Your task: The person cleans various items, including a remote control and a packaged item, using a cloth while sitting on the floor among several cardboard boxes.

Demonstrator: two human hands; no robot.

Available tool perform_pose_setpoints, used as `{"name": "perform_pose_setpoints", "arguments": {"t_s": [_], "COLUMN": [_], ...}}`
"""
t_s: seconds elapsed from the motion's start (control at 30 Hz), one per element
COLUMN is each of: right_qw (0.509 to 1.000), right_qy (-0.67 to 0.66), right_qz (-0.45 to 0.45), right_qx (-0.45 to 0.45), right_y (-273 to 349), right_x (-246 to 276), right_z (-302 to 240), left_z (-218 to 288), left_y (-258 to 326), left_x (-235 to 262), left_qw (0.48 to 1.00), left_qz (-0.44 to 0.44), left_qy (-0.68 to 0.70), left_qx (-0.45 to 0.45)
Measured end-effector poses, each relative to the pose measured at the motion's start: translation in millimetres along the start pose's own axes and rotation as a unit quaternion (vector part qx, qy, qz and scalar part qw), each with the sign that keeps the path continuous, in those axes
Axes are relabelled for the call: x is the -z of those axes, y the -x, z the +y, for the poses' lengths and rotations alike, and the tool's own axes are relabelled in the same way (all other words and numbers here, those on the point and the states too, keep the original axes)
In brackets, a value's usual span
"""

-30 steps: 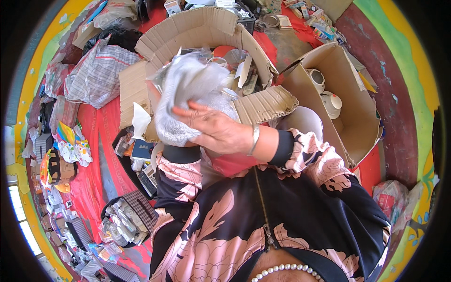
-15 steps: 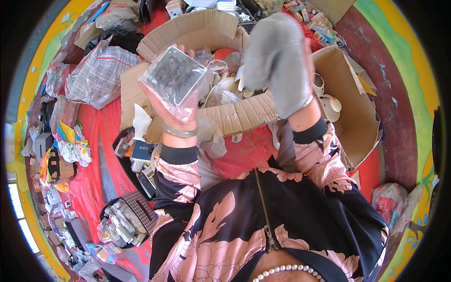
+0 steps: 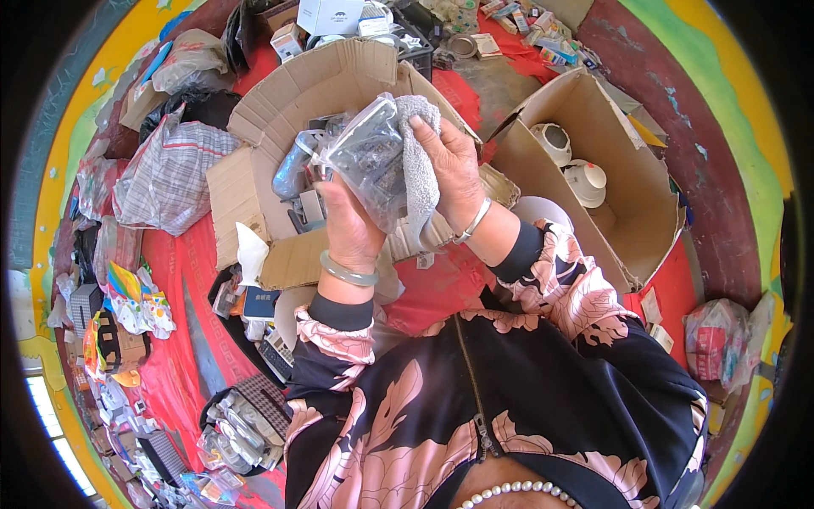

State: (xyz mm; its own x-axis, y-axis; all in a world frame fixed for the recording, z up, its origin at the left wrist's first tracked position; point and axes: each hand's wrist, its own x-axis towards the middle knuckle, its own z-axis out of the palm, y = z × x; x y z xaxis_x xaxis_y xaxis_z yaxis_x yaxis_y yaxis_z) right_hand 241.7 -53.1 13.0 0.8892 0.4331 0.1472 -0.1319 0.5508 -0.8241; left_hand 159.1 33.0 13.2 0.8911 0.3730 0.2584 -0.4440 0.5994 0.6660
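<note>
My left hand (image 3: 352, 229) grips a flat, squarish dark object in a clear plastic bag (image 3: 370, 161) from below, its thumb standing up along the near side. What the wrapped object is I cannot make out. A grey towelling cloth (image 3: 419, 165) is held in my right hand (image 3: 458, 170) and lies against the right side of the bag, thumb on top. Both hands are above an open cardboard box (image 3: 318, 81). Inside it, beside the bag, a blue plastic-wrapped item (image 3: 297, 165) and other small things show; the hands hide the rest.
To the right stands a second cardboard box (image 3: 555, 182) holding white round cups (image 3: 585, 182). A checked woven bag (image 3: 174, 170) lies at the left. Nearer are a basket of packaged items (image 3: 242, 428) and a dark container (image 3: 263, 339). Red sheeting (image 3: 182, 314) covers the floor.
The grey cloth has come down and left onto the plastic bag. My left hand has turned and moved right, tilting the bag. My view has shifted slightly.
</note>
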Motion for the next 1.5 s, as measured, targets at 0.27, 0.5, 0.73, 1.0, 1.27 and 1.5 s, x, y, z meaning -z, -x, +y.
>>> {"name": "perform_pose_setpoints", "arguments": {"t_s": [0.27, 0.5, 0.73, 1.0, 1.27, 1.5], "right_qw": [0.994, 0.998, 0.753, 0.831, 0.949, 0.871], "right_qy": [0.103, -0.021, 0.553, 0.520, 0.221, 0.418], "right_qz": [0.024, -0.051, -0.279, -0.186, -0.221, -0.258], "right_qx": [-0.015, -0.005, 0.224, 0.072, -0.043, 0.026], "right_y": [-14, -23, -15, -49, -26, -14], "right_x": [16, 27, 10, 59, 45, 23], "right_z": [8, -54, -33, -25, -68, -17], "left_z": [-3, 8, -1, 4, 9, -4], "left_y": [0, -2, 3, 12, 1, 0], "left_x": [10, 21, 27, 15, 31, 35], "left_qw": [0.989, 0.992, 0.930, 0.941, 0.964, 0.931], "left_qz": [0.113, 0.072, -0.019, -0.080, -0.019, -0.101], "left_qy": [0.084, -0.100, -0.366, -0.315, -0.243, -0.346], "left_qx": [0.042, -0.004, 0.034, 0.099, 0.108, 0.064]}}
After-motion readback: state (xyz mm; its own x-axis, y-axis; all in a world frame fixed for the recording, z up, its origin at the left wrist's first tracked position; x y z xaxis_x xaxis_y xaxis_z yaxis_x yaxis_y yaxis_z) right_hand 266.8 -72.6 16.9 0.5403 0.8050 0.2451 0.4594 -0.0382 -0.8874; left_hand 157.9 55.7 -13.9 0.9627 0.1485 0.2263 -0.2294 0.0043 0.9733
